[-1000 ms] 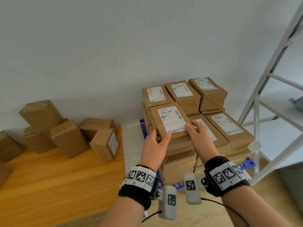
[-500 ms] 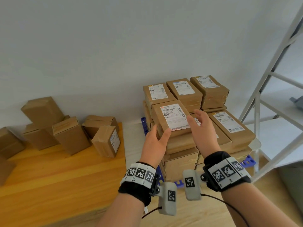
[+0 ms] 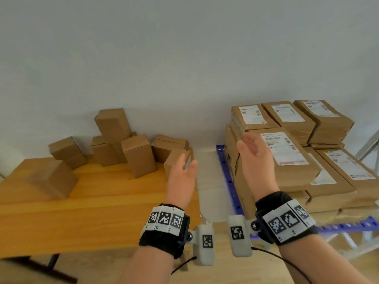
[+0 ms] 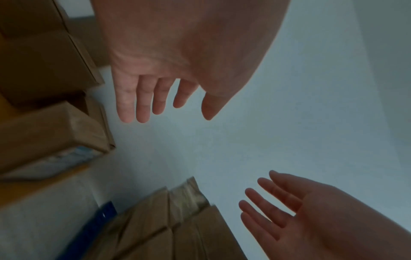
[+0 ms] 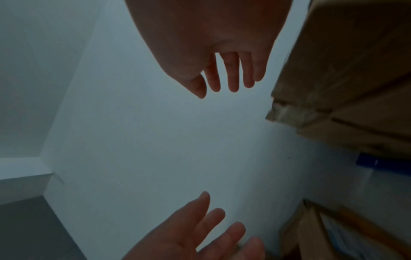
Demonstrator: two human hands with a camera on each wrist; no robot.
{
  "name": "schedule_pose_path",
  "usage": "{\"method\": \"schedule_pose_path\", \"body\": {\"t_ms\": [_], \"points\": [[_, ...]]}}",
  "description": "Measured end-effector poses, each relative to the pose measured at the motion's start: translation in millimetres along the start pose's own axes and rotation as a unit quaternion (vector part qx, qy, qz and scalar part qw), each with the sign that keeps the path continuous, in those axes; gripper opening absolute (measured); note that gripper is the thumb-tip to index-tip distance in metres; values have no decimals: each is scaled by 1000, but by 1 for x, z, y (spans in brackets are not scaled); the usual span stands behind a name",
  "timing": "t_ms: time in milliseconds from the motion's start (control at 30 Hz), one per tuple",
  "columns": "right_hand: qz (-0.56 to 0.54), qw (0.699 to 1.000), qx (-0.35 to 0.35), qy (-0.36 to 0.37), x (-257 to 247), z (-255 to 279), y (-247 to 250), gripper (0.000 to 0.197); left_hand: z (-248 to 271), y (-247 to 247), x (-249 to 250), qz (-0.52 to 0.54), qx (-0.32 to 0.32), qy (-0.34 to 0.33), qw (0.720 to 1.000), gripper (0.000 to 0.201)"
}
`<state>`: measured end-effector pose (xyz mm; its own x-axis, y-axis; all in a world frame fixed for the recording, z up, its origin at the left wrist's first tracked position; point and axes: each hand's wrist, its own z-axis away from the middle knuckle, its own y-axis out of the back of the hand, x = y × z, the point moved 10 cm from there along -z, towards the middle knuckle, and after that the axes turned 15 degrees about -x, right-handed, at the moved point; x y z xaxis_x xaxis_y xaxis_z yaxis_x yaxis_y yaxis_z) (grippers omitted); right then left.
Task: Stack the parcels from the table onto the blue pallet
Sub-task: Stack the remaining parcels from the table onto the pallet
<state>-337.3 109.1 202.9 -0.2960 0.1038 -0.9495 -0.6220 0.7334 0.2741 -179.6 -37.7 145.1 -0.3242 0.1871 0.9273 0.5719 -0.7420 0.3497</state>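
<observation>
Both hands are empty, with straight, spread fingers. My left hand (image 3: 182,171) hovers over the right end of the wooden table (image 3: 82,201), just in front of a small brown parcel (image 3: 174,158). Several more brown parcels (image 3: 139,154) stand scattered on the table behind. My right hand (image 3: 253,154) is raised, palm to the left, beside the left face of the parcel stack (image 3: 297,181) on the blue pallet (image 3: 227,175). A labelled parcel (image 3: 287,152) lies on top of the stack's front left. The wrist views show the open left hand (image 4: 164,91) and the open right hand (image 5: 227,73) against the wall.
A strip of pale floor (image 3: 207,181) separates the table from the pallet. A white metal frame (image 3: 367,148) rises at the far right behind the stack. The white wall runs close behind the table and the pallet. Dark table legs (image 3: 51,263) show below the front edge.
Both hands have let go of the labelled parcel, which now rests on the stack, and have drawn back to the left. The head view has swung left toward the table.
</observation>
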Motion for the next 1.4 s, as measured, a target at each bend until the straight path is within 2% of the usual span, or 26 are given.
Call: {"method": "schedule_pose_path", "body": {"t_ms": [167, 333, 567, 833, 1067, 1267, 1400], "points": [[-13, 998, -57, -8, -9, -6, -101, 39, 21, 95, -50, 0, 58, 55, 997, 55], [-26, 994, -100, -32, -14, -10, -194, 41, 32, 176, -90, -1, 86, 77, 993, 55], [-5, 990, -124, -63, -7, -9, -289, 39, 31, 243, -142, -14, 68, 108, 992, 55], [54, 976, -175, -117, 21, -33, -343, 50, -4, 267, -166, 9, 29, 103, 994, 57], [68, 963, -219, -141, 49, -102, -371, 59, -63, 277, -171, 7, 33, 121, 992, 54], [65, 954, -244, -161, 78, -166, -386, 59, -130, 270, -174, -17, -4, 147, 989, 54], [72, 947, -261, -174, 96, -194, -397, 65, -161, 263, -189, 3, -10, 174, 985, 57]]}}
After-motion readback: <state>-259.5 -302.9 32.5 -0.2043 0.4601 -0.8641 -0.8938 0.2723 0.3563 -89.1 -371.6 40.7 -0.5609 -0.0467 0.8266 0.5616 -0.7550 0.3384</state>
